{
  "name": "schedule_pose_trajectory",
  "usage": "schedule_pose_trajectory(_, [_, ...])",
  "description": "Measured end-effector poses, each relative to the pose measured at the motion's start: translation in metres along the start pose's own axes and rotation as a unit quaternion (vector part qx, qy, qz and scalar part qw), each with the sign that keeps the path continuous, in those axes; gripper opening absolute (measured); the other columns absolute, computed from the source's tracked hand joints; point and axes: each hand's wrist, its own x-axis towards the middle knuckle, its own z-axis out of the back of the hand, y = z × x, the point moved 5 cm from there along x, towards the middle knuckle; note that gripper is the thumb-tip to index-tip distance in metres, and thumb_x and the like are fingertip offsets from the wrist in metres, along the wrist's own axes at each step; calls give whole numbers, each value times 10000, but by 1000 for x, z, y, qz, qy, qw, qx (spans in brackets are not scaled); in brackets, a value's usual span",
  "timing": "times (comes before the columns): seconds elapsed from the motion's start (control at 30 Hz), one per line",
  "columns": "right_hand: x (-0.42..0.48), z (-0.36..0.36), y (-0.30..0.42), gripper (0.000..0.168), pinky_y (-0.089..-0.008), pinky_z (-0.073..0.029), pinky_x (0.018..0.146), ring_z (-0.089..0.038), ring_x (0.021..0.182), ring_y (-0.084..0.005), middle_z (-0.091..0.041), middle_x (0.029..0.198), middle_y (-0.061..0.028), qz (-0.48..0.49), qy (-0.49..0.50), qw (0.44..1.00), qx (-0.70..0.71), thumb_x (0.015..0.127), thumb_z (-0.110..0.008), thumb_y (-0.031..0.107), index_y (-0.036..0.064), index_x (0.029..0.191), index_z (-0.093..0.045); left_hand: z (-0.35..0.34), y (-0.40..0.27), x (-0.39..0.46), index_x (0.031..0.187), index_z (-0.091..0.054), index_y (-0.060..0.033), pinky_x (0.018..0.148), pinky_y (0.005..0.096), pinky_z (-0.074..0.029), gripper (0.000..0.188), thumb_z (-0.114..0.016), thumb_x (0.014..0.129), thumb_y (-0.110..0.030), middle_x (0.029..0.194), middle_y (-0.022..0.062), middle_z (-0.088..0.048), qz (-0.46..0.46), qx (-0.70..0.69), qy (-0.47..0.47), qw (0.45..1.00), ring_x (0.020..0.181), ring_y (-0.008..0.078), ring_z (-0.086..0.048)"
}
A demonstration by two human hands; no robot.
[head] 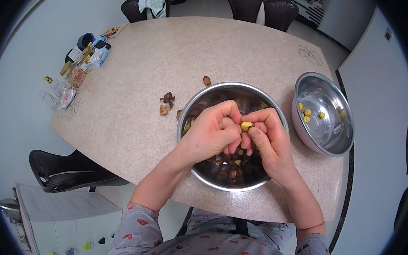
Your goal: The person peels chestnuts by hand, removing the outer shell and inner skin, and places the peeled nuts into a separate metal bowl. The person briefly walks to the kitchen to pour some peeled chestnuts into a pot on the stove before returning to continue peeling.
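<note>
A chestnut (246,125), its yellow kernel partly bared and some dark shell still on it, is pinched between both my hands. My left hand (216,130) grips it from the left with curled fingers; my right hand (270,141) has thumb and forefinger on its right side. Both hands are over a large stainless steel bowl (230,189), which holds several brown chestnuts (231,172) and a few yellow pieces. To the right, a second metal bowl (323,133) contains several peeled yellow kernels (307,112). My hands hide part of the first bowl's contents.
Shell pieces (167,98) lie left of the large bowl, and another shell (206,80) behind it. Jars (76,75), a tissue pack (97,58) and a phone (102,45) crowd the left edge of the table (134,75). Dark chairs (73,172) stand around it.
</note>
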Motion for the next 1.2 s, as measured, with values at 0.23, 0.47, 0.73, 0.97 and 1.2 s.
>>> schedule_pose_trajectory(0.23, [4,0,-8,200,-244,-514,699,-626,788,-84,-665,907,-60,21,34,999,28,1056,-511,74,11,1245,-496,3,4,3,906,-491,-63,480,199,-391,63,-504,897,-1,689,29,-627,-15,2,-23,1000,560,45,-542])
schedule_pose_trajectory(0.47, [-1,-8,17,264,-324,-546,620,-688,721,-228,-701,887,-64,211,-95,894,-385,812,-739,29,77,1058,-655,9,6,0,834,-501,-47,539,200,-366,79,-519,868,23,718,-35,-525,-80,204,-92,971,638,1,-482])
schedule_pose_trajectory(0.73, [-8,-11,18,270,-326,-535,546,-688,618,-219,-693,807,-58,266,-124,842,-452,804,-745,39,62,1044,-624,13,4,3,859,-522,-25,549,203,-368,55,-544,864,25,720,-46,-512,-88,245,-110,959,646,6,-479])
schedule_pose_trajectory(0.97, [3,58,45,205,-329,-584,634,-751,754,-243,-753,937,-117,154,-253,847,-441,922,-647,31,73,1101,-555,63,-26,-13,967,-604,-9,610,260,-464,76,-574,928,-66,744,28,-663,-176,426,-346,818,709,75,-609])
schedule_pose_trajectory(1.2, [0,132,31,129,-454,-545,730,-705,828,-318,-724,904,-131,-131,-216,638,-727,953,-617,172,136,1077,-630,123,-15,-4,989,-734,-137,710,414,-533,199,-538,962,-159,904,118,-744,-89,633,-398,658,821,295,-707])
